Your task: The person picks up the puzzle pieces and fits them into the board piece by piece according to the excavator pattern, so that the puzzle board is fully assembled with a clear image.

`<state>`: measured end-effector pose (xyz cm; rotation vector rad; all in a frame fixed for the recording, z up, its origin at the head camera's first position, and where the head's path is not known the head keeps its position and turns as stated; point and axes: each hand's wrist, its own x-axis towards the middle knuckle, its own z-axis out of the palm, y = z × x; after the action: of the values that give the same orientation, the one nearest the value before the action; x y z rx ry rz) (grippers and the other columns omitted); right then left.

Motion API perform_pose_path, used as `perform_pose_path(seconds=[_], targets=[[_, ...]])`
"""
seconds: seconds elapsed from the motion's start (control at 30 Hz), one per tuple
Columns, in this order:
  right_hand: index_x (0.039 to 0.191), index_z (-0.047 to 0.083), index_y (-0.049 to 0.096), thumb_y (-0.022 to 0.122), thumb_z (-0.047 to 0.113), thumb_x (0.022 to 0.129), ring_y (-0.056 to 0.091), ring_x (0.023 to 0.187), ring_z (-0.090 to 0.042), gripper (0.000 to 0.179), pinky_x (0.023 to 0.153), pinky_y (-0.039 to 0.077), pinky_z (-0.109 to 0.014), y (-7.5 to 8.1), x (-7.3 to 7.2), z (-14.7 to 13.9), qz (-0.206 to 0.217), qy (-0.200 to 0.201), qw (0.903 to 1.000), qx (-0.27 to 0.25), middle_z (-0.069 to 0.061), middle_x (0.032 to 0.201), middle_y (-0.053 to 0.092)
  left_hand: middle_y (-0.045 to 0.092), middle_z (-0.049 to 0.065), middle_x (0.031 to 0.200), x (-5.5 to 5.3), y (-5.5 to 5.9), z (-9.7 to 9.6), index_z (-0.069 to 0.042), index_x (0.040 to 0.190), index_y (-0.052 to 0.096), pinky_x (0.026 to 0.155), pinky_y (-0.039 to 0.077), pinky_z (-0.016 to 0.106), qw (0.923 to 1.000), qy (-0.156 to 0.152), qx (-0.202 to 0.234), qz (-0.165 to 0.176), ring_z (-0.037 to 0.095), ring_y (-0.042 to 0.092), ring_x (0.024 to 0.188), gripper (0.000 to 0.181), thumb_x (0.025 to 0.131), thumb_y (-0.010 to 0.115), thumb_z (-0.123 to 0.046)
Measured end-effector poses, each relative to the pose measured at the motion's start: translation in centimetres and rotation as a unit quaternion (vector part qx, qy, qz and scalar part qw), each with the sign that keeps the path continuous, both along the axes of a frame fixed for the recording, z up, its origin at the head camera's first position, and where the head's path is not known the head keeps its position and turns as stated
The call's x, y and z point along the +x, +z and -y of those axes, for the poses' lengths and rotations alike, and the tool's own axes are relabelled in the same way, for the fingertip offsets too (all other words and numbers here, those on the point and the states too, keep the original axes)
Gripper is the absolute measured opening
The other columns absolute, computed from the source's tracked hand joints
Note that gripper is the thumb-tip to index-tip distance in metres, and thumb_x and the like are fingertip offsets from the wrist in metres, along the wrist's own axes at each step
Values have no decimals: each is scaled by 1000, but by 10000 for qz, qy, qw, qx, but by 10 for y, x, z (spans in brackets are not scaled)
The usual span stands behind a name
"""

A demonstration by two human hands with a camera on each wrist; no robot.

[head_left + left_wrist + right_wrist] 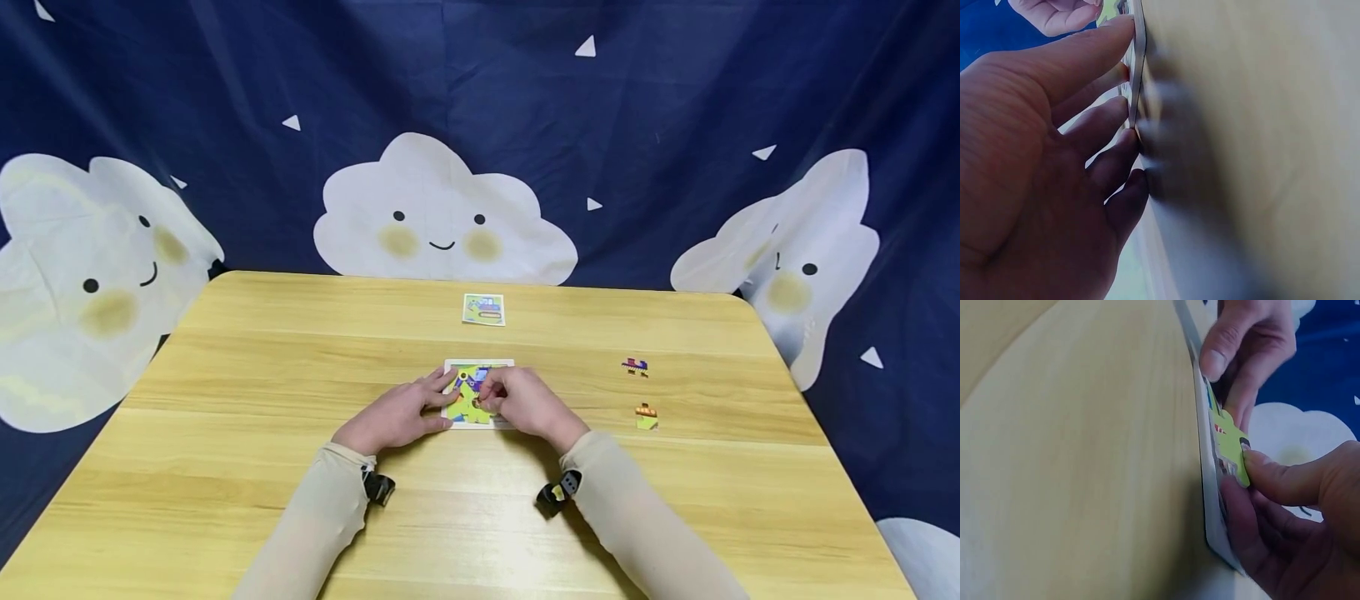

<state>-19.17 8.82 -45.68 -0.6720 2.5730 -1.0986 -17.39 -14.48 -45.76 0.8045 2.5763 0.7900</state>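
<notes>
A white-rimmed puzzle board [467, 427] lies on the table in front of me, partly filled with green, yellow and purple picture pieces. My left hand [401, 412] rests along its left side in the head view, fingers extended and touching the edge. In the left wrist view the left thumb and fingertips [1125, 103] meet the board's side. Over the board's right part, my right hand [528, 406] pinches a yellow-green puzzle piece [1232, 447] between thumb and finger. That piece is tilted up from the board in the right wrist view. The right hand hides the board's right side.
Two loose puzzle pieces lie to the right, a purple-red one [635, 365] and an orange-yellow one [646, 417]. Behind the board is a small picture card [483, 309]. A dark blue cloud-print curtain [450, 83] hangs beyond the wooden table [225, 400].
</notes>
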Motion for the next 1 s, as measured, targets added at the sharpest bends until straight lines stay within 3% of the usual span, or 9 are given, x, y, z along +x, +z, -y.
perform_pose_path(seconds=[0.1,0.73,1.0], targets=[[82,13,69,69,0,89,58,74,-10,15,71,50,-29,0,0,3,-202,38,9997,166,7,79,64,25,4,159,0,0,0,-5,140,52,113,24,51,10000,-14,4,0,27,17,146,50,96,66,-23],[82,14,68,70,1,89,59,75,-9,14,72,51,-28,-2,0,5,-261,12,9995,197,6,82,63,26,5,158,0,3,1,-3,139,53,114,23,51,10000,14,31,7,27,17,146,49,95,67,-22],[79,14,63,73,1,86,54,77,-13,18,72,50,-29,-3,1,9,-945,402,9932,551,3,83,56,26,4,158,1,2,1,-4,139,53,113,24,51,10000,38,43,32,27,17,146,50,95,67,-23]])
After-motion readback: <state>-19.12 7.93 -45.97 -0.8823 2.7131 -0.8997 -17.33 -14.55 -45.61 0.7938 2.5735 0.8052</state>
